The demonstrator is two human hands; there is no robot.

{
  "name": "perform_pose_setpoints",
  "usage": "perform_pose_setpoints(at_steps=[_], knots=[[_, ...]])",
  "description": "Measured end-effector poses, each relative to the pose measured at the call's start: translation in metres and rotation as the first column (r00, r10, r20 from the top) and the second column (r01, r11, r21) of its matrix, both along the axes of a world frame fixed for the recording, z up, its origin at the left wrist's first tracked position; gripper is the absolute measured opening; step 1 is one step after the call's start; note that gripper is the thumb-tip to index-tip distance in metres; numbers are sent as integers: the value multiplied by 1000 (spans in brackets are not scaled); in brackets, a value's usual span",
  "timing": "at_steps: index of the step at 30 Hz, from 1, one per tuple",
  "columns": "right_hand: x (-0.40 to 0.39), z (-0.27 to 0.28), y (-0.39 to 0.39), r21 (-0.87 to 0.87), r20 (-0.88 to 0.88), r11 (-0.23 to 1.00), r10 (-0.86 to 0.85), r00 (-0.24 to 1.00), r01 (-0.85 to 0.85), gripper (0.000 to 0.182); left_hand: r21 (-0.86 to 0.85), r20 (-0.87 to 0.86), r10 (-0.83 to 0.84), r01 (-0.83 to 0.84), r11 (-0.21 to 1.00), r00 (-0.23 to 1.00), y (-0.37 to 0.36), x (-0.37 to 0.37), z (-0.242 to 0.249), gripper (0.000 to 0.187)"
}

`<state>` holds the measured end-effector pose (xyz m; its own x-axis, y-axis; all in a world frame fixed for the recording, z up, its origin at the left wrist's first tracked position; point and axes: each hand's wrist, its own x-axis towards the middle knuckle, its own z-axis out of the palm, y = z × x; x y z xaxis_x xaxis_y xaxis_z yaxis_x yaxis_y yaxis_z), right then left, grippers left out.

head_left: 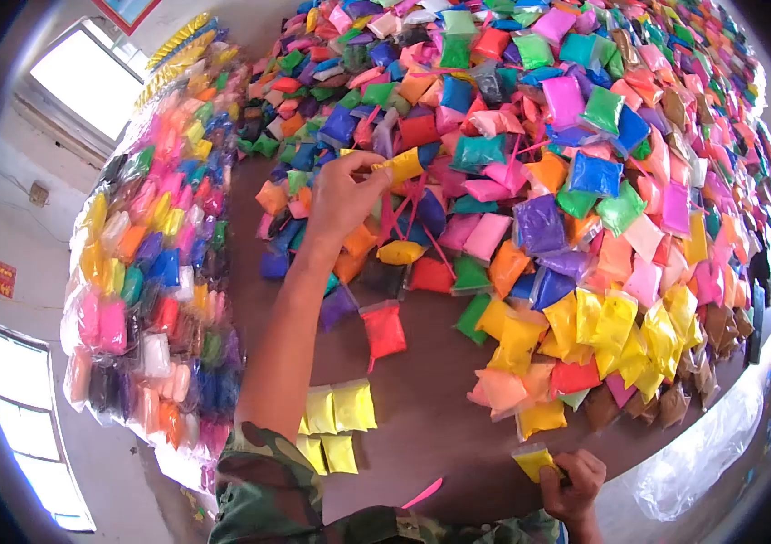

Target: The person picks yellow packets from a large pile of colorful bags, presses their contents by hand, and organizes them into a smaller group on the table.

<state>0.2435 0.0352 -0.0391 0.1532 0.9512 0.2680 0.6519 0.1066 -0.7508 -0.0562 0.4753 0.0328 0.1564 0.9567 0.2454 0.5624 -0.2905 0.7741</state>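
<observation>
My left hand [349, 192] reaches forward to the big pile, fingers pinched at the edge of a yellow packet [401, 165]. Near the table's front edge, my right hand [574, 482] is closed around another small yellow packet [532, 462], part of it hidden by the fingers. Beside my left forearm lie several pale yellow packets [352, 405] in two short rows. A red packet [384, 330] lies on the brown tabletop [431, 390] between that forearm and the pile. Several yellow packets [617, 328] are grouped at the pile's near right side.
A large heap of many-coloured packets [571, 100] covers the back and right. Larger clear bags of coloured packets [154, 272] are stacked at left. A pink plastic tool [423, 492] lies near the front edge, and clear plastic sheeting [698, 453] hangs at right.
</observation>
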Motion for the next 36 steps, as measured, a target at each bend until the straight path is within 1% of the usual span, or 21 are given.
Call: perform_pose_setpoints(at_steps=[1, 2, 5, 8, 11, 14, 17, 21, 22, 26, 29, 30, 36], knots=[[-2, 0, 3, 25, -27, 1000, -2, 1000, 3, 16, -74, 107, -2, 10, 997, 994, -8, -3, 10, 32], [-3, 0, 4, 25, -33, 1000, 2, 999, -1, 16, -165, 220, 33, 4, 986, 975, -17, -2, 20, 34], [-3, 6, 6, 5, -37, 1000, 5, 999, -5, 15, -224, 212, -13, 62, 973, 977, -34, -11, 31, 35], [-3, 14, 7, -35, -40, 999, -4, 999, 3, 14, -289, 215, -51, 113, 951, 975, -45, -20, 30, 31], [-4, 16, 7, -34, -64, 999, -8, 998, 6, 14, -315, 239, -27, 104, 944, 971, -58, -21, 26, 28], [-3, 14, 8, -17, -72, 1000, 16, 997, -17, 14, -305, 233, -73, 144, 942, 970, -80, -20, 33, 24], [-2, 15, 10, 20, -75, 999, 35, 997, -34, 14, -325, 218, -94, 163, 932, 972, -101, -17, 32, 20], [-2, 16, 12, 32, -85, 999, 35, 996, -32, 14, -303, 129, -223, 252, 919, 966, -148, 6, 45, 17], [-2, 16, 11, 29, -83, 999, 35, 996, -33, 14, -352, 120, -221, 250, 902, 968, -161, 12, 44, 17], [-2, 15, 9, 48, -105, 999, 30, 994, -25, 15, -480, 237, -311, 390, 786, 920, -199, 35, 35, 22], [-1, 15, 10, 85, -114, 996, 34, 993, -24, 14, -500, 320, -299, 428, 753, 899, -213, 44, 22, 22], [-1, 14, 10, 93, -127, 995, 34, 991, -22, 14, -511, 289, -312, 422, 749, 905, -216, 46, 19, 22], [-1, 11, 8, 111, -183, 994, 36, 982, -15, 13, -488, 367, -309, 465, 739, 877, -234, 72, 17, 25]])
